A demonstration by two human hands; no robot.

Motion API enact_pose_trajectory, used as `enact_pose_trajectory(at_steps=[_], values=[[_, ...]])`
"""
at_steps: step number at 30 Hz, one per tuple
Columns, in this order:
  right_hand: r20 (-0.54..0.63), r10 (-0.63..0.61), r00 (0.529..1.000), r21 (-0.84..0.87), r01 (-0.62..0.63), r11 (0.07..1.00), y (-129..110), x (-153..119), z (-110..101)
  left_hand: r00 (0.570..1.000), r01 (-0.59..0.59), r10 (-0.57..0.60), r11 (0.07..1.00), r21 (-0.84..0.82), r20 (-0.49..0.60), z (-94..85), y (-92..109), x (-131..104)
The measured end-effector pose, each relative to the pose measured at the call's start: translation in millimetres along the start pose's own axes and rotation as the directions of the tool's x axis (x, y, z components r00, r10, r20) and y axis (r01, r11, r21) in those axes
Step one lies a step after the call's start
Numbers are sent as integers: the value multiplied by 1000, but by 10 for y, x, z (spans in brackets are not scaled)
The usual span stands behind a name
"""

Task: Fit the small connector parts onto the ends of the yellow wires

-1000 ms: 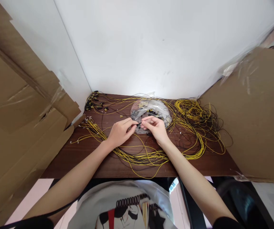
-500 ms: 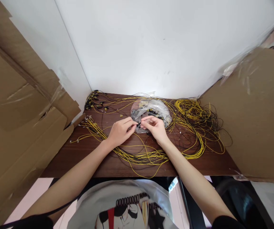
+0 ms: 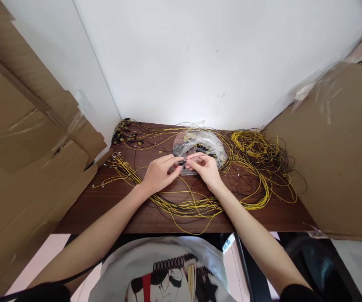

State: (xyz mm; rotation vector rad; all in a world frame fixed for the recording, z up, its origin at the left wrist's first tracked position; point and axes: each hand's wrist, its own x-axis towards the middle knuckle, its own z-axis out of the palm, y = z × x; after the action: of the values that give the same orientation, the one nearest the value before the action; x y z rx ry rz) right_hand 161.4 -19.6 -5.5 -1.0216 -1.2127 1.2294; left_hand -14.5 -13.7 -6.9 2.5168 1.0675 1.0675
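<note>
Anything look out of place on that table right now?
Two things: a small yellow piece lies alone beyond the left hand, apart from the connector heap; and the wires at right are tangled, unlike the roughly gathered front bundle.

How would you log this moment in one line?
left hand: pinching black piece | right hand: fingertips at its end | nearby: plastic bag, yellow wires

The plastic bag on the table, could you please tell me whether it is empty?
It is not empty: small black and yellow parts show inside the plastic bag. How full it is, I cannot tell.
</note>
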Motion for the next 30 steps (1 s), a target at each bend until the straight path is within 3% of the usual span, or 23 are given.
enact_pose_trajectory(at_steps=[10,19,30], values=[[36,18,999,-1,-18,1000,-12,-13,3,1000,-21,21,1000,20,3,7,-30,-6],[-41,6,999,56,-3,998,-14,-17,2,999,-32,32,999,13,17,7,-27,1],[35,-39,999,-21,40,999,-30,-28,12,999,-30,29,999,18,15,-4,-40,-6]])
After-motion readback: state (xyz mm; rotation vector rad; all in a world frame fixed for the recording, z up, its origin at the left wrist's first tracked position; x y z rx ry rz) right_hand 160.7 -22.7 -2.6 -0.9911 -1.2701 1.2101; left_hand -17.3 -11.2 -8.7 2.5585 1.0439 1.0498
